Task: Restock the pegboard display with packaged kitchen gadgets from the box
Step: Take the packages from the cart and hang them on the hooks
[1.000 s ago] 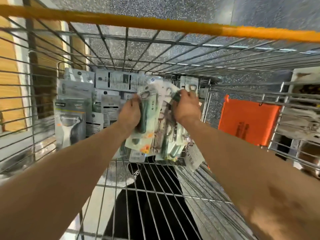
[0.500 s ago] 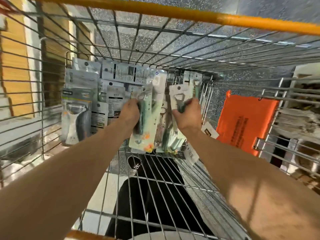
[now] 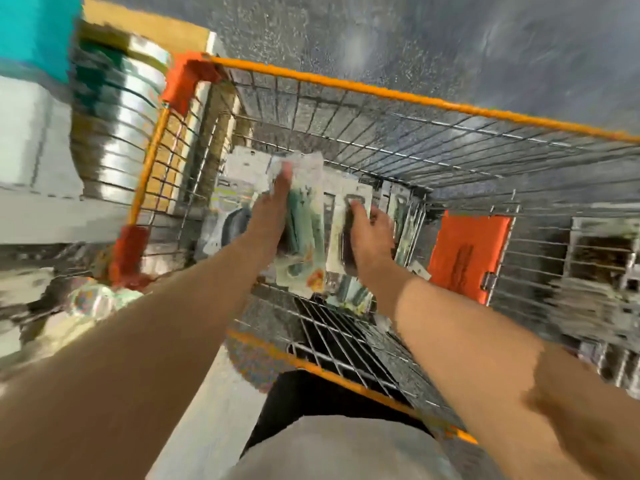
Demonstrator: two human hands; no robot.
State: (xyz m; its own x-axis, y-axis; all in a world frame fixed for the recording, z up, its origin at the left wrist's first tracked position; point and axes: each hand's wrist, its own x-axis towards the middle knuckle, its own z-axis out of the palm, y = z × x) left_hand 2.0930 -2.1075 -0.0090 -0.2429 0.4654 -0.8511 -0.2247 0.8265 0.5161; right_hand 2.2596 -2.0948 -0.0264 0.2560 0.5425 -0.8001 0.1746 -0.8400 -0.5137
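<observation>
Below, grey floor point(image 3: 415, 46); wire cart point(image 3: 381, 93) holds packs point(image 3: 242, 168). Left hand point(image 3: 268, 216) on green pack point(image 3: 306, 230), grip unclear; right hand point(image 3: 372, 237) grasps second pack point(image 3: 336, 216).

Orange-rimmed silver wire cart basket point(image 3: 381, 140) — carded clear-plastic gadget packs point(image 3: 239, 168) heaped at its far-left corner, blurred.

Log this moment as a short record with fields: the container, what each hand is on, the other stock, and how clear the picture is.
Container: wire cart with an orange rim, seen from above
Left: left hand lies against the green-handled pack; grip too blurred to tell
Right: right hand has fingers curled round the dark-handled pack
Other stock: more packs in the cart, left of the hands
Right side: orange panel
Picture: heavily motion-blurred
</observation>
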